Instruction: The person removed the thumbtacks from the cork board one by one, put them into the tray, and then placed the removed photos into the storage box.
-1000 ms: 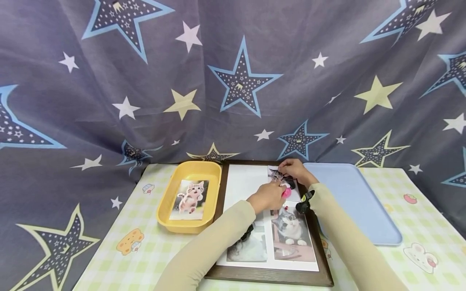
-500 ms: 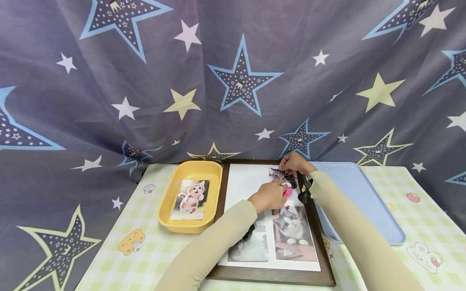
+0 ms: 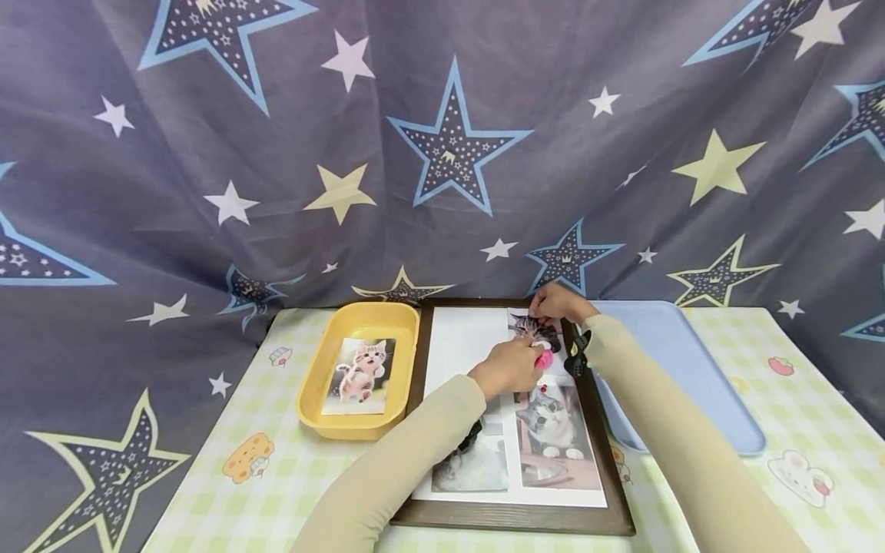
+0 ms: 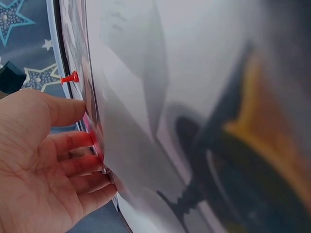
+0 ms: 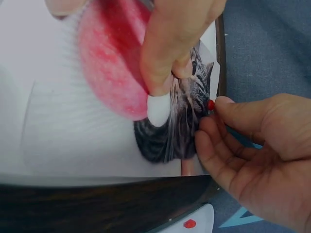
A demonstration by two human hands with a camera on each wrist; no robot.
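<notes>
A photo of a tabby cat with a pink ball lies at the upper right of a white board in a dark wooden frame. At its top edge, my right hand pinches a red push pin, thumb on the pin's head. Fairly straight fingers of my left hand rest on the middle of the same photo, holding it against the board. Below, a grey-and-white cat photo has another red push pin at its top. A further photo at lower left is partly covered by my left arm.
Left of the frame, a yellow tray holds a kitten photo. A light blue tray lies on the right, partly behind my right arm. Under everything is a green checked tablecloth; a star-patterned curtain hangs behind.
The view has shifted slightly. My right hand stays at the photo's top edge and my left hand on its middle, with little visible movement.
</notes>
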